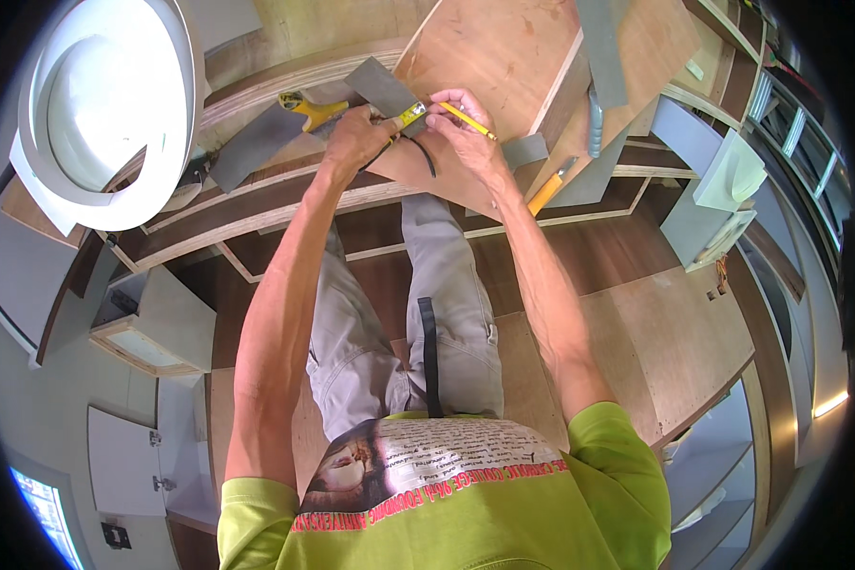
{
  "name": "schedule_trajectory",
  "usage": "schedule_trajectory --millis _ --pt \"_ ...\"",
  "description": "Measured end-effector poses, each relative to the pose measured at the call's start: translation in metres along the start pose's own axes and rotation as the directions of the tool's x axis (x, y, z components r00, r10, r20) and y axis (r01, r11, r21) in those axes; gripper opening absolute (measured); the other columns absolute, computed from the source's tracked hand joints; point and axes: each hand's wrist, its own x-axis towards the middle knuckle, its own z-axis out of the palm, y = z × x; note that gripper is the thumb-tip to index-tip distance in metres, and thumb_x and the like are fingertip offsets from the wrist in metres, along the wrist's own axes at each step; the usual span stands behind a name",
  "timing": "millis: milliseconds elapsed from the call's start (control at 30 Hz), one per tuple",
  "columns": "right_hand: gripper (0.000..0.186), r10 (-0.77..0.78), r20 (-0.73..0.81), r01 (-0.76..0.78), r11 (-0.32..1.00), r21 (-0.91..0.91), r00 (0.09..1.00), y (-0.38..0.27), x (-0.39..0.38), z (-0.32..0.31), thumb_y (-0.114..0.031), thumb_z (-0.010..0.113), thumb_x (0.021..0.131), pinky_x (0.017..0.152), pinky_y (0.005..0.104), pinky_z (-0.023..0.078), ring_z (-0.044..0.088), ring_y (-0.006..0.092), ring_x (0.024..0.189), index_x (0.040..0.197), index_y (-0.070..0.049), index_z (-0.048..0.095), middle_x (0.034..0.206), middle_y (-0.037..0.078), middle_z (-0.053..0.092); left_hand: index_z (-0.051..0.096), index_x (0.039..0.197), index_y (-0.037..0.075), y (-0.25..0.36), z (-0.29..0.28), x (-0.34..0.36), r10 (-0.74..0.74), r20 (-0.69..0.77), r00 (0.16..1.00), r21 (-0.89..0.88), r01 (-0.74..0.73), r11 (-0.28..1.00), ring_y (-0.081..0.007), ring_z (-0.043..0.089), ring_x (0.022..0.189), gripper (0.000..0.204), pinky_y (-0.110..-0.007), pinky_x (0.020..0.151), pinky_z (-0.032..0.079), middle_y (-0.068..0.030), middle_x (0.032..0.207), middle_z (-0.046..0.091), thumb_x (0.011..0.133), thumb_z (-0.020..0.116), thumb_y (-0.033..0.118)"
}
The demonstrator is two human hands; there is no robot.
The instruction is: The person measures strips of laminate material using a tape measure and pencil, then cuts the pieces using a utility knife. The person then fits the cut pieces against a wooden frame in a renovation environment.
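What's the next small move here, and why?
Probably bring the pencil to the grey strip and mark beside the tape measure: the left hand holds the tape measure near the strip's end, and the right hand, close by, holds the pencil.

Smooth wood, matt grey and soft cloth.
At the left hand (pixel 356 138), a smooth yellow tape (pixel 412 115); in the right hand (pixel 465 138), a smooth painted pencil (pixel 467 120). Beyond the right, a plywood board (pixel 489 57); beyond the left, a matt grey strip (pixel 380 84); below both, matt cloth trousers (pixel 446 275).
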Motion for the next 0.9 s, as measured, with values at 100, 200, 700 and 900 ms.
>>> schedule_trajectory --millis 100,200,700,900 --pt "0.027 0.002 -0.002 -0.002 1.0 -0.013 1.0 -0.001 -0.001 0.002 0.0 0.067 0.088 0.081 0.0243 0.054 0.06 0.0095 0.09 0.113 -0.004 0.058 0.097 0.004 0.063 0.072 0.097 -0.001 -0.005 0.0 0.003 0.009 -0.013 1.0 0.023 -0.008 1.0 -0.0264 0.069 0.083 0.039 -0.036 0.077 0.051 -0.0163 0.089 0.073 0.078 0.072 0.033" --pt "0.025 -0.041 -0.011 0.04 0.996 -0.08 0.999 -0.003 -0.001 0.002 -0.003 0.066 0.09 0.08 0.0254 0.053 0.06 0.0093 0.089 0.114 -0.004 0.058 0.096 0.003 0.064 0.072 0.097 -0.001 -0.008 0.002 0.007 0.037 -0.03 0.999 0.039 -0.036 0.999 -0.0271 0.07 0.083 0.04 -0.037 0.077 0.051 -0.017 0.089 0.073 0.077 0.072 0.034" --pt "0.03 -0.002 -0.021 0.002 1.0 -0.015 1.0 -0.006 0.003 0.002 -0.008 0.067 0.091 0.079 0.0258 0.052 0.06 0.0097 0.091 0.119 -0.004 0.055 0.099 0.003 0.062 0.072 0.097 -0.003 0.004 -0.003 -0.002 0.015 -0.008 1.0 -0.088 -0.015 0.996 -0.0187 0.067 0.081 0.033 -0.033 0.076 0.05 -0.012 0.088 0.073 0.082 0.07 0.027" --pt "0.023 -0.09 -0.002 0.09 0.996 -0.027 0.996 0.0 0.012 0.018 0.0 0.064 0.09 0.077 0.0227 0.049 0.059 0.0083 0.085 0.112 -0.002 0.057 0.091 0.002 0.062 0.072 0.085 0.0 -0.024 0.001 0.006 0.016 -0.033 0.999 -0.196 -0.022 0.98 -0.0128 0.059 0.071 0.029 -0.029 0.065 0.046 -0.006 0.079 0.068 0.085 0.07 0.029"
